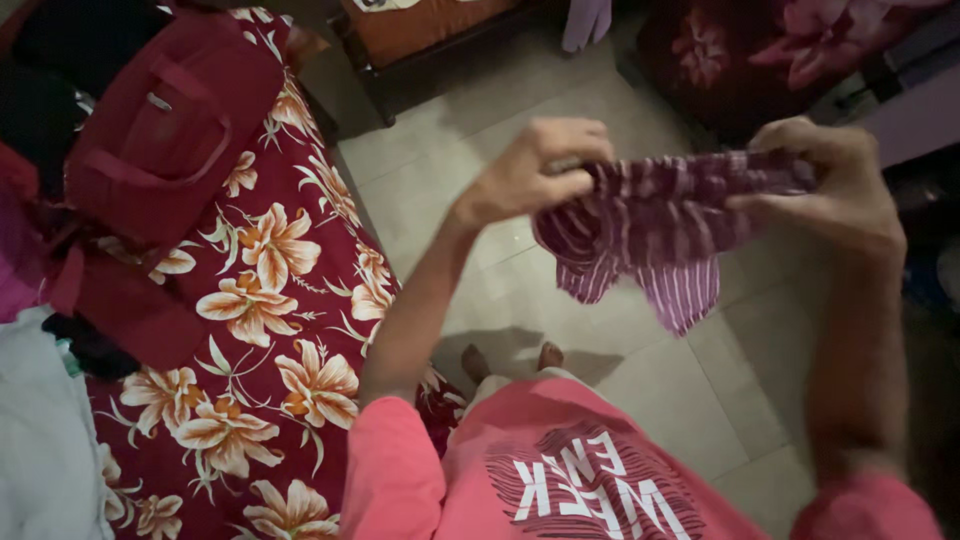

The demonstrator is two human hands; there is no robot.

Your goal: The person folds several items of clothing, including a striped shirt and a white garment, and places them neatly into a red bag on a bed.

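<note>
A purple garment with white stripes (655,230) hangs in the air in front of me, above the tiled floor. My left hand (535,170) grips its left end, fingers closed around bunched cloth. On the other end my right hand (835,180) pinches the fabric. The cloth is stretched between both hands, and folds droop below them. I wear a pink shirt (560,470), and my bare feet show on the floor beneath.
To my left is a bed with a dark red sheet printed with flowers (270,300). A red bag (165,125) lies on it, with white cloth (40,440) at the near corner. Orange-cushioned wooden furniture (420,30) stands ahead, a dark flowered cover (760,60) at right.
</note>
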